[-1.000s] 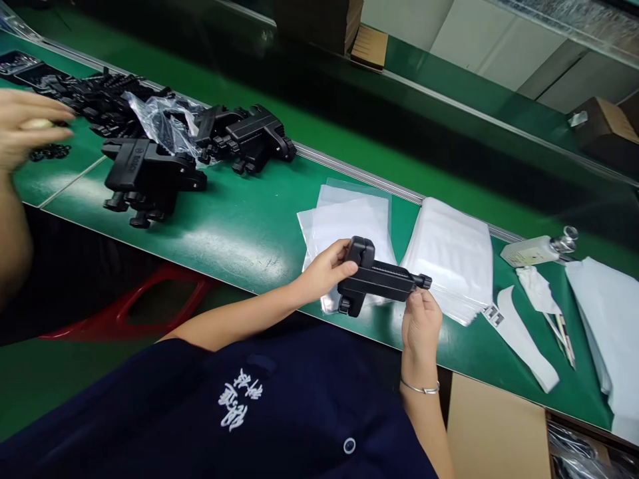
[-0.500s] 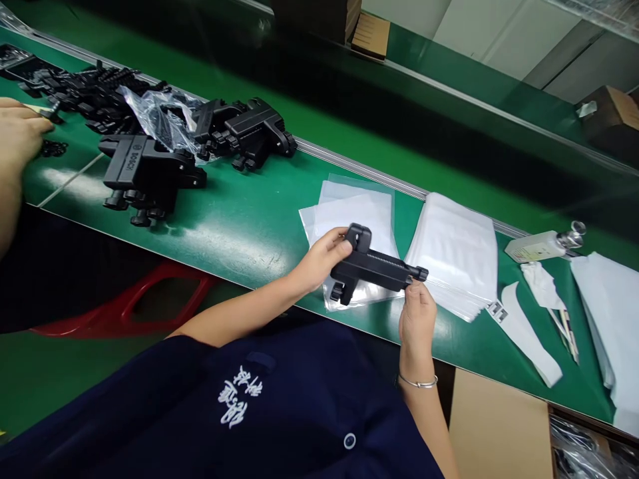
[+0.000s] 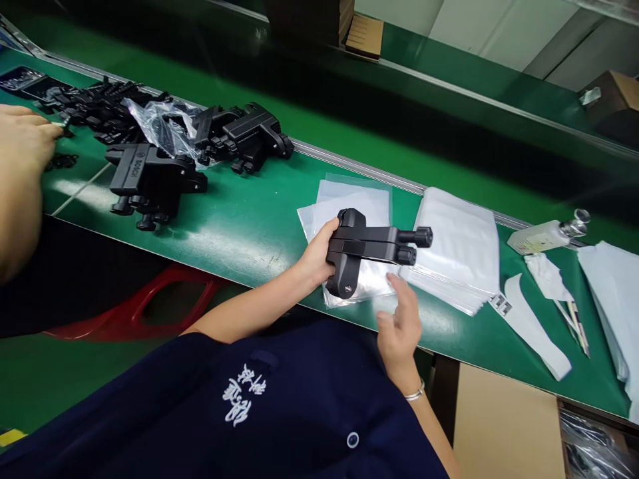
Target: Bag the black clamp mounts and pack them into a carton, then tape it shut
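Note:
My left hand [image 3: 319, 256] grips a black plastic clamp mount [image 3: 367, 241] by one end, above the bench. Its two knobs point right. Just below those knobs, my right hand [image 3: 402, 319] is off the mount, index finger and thumb apart, holding nothing. Beneath the mount lie clear plastic bags [image 3: 357, 193], partly covered by it. A thick stack of similar bags [image 3: 456, 243] is to their right. More black clamp mounts [image 3: 150, 176] stand in groups on the left; one bears the word BOSCH.
A co-worker's hand [image 3: 27, 146] is at the far left, beside a heap of small black parts [image 3: 104, 106]. On the right are a clear pump bottle [image 3: 544, 236], a label strip [image 3: 536, 332] and white sheets [image 3: 612, 299]. An open carton [image 3: 509, 426] stands below the bench edge.
The clamp mount has turned over in my left hand, bringing both knobs to the right. My right hand has let go of its knob end and dropped down and left.

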Available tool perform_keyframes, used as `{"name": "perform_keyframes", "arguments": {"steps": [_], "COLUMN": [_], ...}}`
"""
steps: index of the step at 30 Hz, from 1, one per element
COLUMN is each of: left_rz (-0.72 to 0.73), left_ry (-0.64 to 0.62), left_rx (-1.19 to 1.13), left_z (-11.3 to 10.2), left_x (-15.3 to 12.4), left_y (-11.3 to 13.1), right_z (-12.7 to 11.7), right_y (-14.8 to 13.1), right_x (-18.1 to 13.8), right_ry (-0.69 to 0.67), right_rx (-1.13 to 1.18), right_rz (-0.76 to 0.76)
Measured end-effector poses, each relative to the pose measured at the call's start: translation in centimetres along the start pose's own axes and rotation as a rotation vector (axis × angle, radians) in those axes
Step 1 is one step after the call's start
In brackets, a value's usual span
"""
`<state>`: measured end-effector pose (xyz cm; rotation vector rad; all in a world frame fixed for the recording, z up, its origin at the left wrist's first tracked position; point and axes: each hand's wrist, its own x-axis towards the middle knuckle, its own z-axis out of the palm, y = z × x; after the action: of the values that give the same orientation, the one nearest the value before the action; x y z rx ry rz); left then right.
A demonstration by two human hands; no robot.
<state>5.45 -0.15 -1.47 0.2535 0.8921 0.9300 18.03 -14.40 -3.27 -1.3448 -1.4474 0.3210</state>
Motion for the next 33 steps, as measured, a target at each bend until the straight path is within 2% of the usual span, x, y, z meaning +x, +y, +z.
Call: {"name": "perform_keyframes", "arguments": {"steps": [2, 5, 8, 10, 13, 16, 19, 22, 25, 28, 30, 32, 33], "left_rz": [0.06, 0.18, 0.207, 0.196, 0.232, 0.243, 0.248, 0.261, 0.333, 0.455, 0.52, 0.51, 0.458], "left_ry": [-0.09, -0.412, -0.756, -0.864, -0.849, -0.763, -0.678, -0.676, -0.772, -0.971, -1.068, -1.077, -1.048], "left_rx": [0.121, 0.347, 0.552, 0.715, 0.933, 1.008, 1.054, 1.107, 1.191, 1.295, 1.283, 1.199, 1.138], "left_z": [0.0, 0.1, 0.4, 0.6, 1.4, 2.6, 3.8, 4.1, 3.2, 1.6, 0.5, -0.2, -0.5], "left_x": [-0.6, -1.9, -3.1, -3.5, -3.7, -3.6, -3.4, -3.3, -3.6, -4.2, -4.5, -4.5, -4.5], "left_y": [-0.7, -1.3, -1.1, -0.9, -0.9, -1.0, -0.8, -0.5, 0.0, 0.8, 1.2, 1.4, 1.4], "right_z": [-0.6, -1.3, -1.5, -1.4, -1.1, -1.5, -2.2, -2.0, -1.8, -2.6, -3.5, -4.2, -4.4], "right_y": [0.2, 1.1, 2.5, 3.4, 4.0, 3.2, 2.1, 2.1, 3.2, 4.0, 3.9, 3.4, 3.1], "right_x": [0.5, 1.0, 1.0, 0.7, -0.4, -2.2, -3.7, -3.6, -2.6, -2.1, -2.1, -1.9, -1.7], "right_ry": [0.111, 0.229, 0.349, 0.34, 0.215, 0.113, 0.1, 0.138, 0.205, 0.291, 0.287, 0.254, 0.238], "right_rx": [0.332, 0.666, 0.773, 0.8, 0.727, 0.598, 0.57, 0.672, 0.819, 0.954, 0.971, 0.928, 0.902], "right_rz": [0.296, 0.607, 0.742, 0.778, 0.755, 0.675, 0.65, 0.703, 0.743, 0.705, 0.664, 0.634, 0.627]}}
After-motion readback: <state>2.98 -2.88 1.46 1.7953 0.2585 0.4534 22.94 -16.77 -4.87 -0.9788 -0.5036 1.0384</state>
